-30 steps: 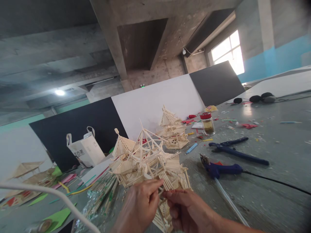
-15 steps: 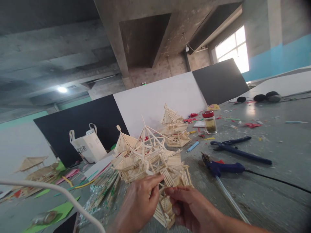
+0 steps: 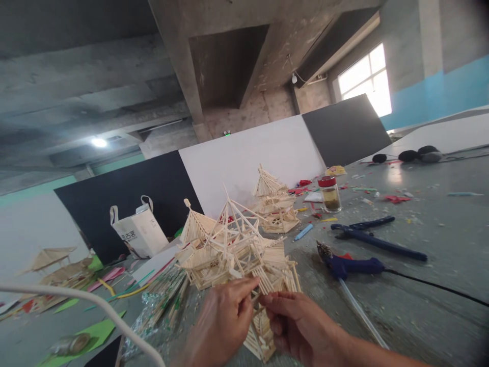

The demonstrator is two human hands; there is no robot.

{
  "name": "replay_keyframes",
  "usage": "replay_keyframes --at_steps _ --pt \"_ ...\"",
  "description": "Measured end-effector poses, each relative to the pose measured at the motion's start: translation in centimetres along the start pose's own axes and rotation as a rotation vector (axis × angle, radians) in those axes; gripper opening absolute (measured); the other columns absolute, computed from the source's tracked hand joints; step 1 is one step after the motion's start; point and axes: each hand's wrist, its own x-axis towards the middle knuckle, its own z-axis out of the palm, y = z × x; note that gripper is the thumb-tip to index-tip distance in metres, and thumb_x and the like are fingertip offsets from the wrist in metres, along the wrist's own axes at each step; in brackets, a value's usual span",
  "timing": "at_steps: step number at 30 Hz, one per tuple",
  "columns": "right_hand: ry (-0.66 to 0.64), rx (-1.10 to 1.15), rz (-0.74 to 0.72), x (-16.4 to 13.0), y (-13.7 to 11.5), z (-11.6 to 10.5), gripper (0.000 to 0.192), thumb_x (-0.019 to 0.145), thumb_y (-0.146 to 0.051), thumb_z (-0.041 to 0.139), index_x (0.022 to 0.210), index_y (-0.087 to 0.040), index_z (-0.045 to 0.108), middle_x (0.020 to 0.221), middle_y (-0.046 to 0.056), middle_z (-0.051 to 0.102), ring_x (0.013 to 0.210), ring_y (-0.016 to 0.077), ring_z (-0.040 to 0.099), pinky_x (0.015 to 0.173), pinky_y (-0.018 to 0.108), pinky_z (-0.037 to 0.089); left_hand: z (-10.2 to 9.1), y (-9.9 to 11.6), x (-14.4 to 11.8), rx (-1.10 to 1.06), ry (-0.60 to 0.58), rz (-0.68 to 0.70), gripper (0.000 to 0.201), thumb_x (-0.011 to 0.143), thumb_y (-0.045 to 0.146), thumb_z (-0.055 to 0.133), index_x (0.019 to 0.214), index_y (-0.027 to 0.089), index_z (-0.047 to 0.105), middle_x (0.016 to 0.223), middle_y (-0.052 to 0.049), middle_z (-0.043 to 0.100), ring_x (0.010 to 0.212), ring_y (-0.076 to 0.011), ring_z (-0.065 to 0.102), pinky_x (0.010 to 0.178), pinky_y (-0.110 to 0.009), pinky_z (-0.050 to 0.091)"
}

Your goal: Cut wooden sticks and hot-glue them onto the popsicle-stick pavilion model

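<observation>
A pavilion model made of thin wooden sticks (image 3: 240,229) stands in front of me, with bare roof poles rising to a point. Low on its near side, my left hand (image 3: 225,316) has its index finger pressed on the stick roof, thumb bent beneath and the other fingers curled. Close beside it, my right hand (image 3: 301,321) pinches thumb and forefinger together at the same roof edge. Whatever lies in that pinch is too small to make out. Below the hands, the model's lattice base (image 3: 260,339) shows between my wrists.
Right of the model lie a blue glue gun (image 3: 349,265) with a clear glue stick, blue pliers (image 3: 378,239) and a red-lidded jar (image 3: 330,194). Another stick pavilion (image 3: 273,201) stands behind. Bundled sticks (image 3: 164,295) and a white cable (image 3: 95,303) lie left.
Both hands stay at the same spot on the model, with only a very slight shift of the fingers. The whole view has moved by a few pixels.
</observation>
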Motion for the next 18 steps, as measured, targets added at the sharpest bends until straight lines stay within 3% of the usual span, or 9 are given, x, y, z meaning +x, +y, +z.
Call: replay_keyframes --at_steps 9,14,16,18 --pt "-0.010 -0.008 0.004 -0.3 0.2 -0.1 0.016 0.061 -0.028 0.063 0.061 -0.016 0.052 0.042 -0.006 0.045 0.037 0.0047 0.038 0.038 0.017 0.030 0.1 -0.3 0.0 0.042 0.024 0.060 0.044 0.073 0.007 0.043 0.109 0.029 0.058 0.107 0.002 0.064 0.097 -0.0134 0.059 0.085 -0.025 0.046" --pt "-0.152 -0.181 0.038 -0.5 1.6 -0.5 0.023 0.059 -0.036 0.055 0.052 -0.015 0.054 0.039 -0.005 0.043 0.032 0.0056 0.035 0.035 0.020 0.021 -0.5 -0.4 -1.8 0.020 0.211 0.118 0.035 0.079 0.013 0.042 0.109 0.024 0.056 0.105 -0.001 0.064 0.095 -0.0124 0.058 0.083 -0.023 0.045" --pt "-0.273 -0.395 0.033 -1.1 2.4 -0.8 0.026 0.060 -0.037 0.053 0.047 -0.014 0.053 0.038 -0.004 0.041 0.034 0.0051 0.034 0.036 0.021 0.018 -1.2 -0.3 -3.2 -0.011 0.260 0.034 0.028 0.082 0.019 0.042 0.105 0.022 0.057 0.096 -0.001 0.066 0.084 -0.0109 0.060 0.074 -0.020 0.046" --pt "-0.403 -0.591 0.070 -2.1 3.2 -1.1 0.023 0.061 -0.032 0.054 0.048 -0.014 0.053 0.042 -0.003 0.043 0.040 0.0051 0.035 0.039 0.021 0.018 -1.9 -0.5 -4.8 0.006 0.237 -0.152 0.024 0.083 0.025 0.042 0.098 0.022 0.059 0.082 0.001 0.067 0.068 -0.0096 0.060 0.063 -0.018 0.045"
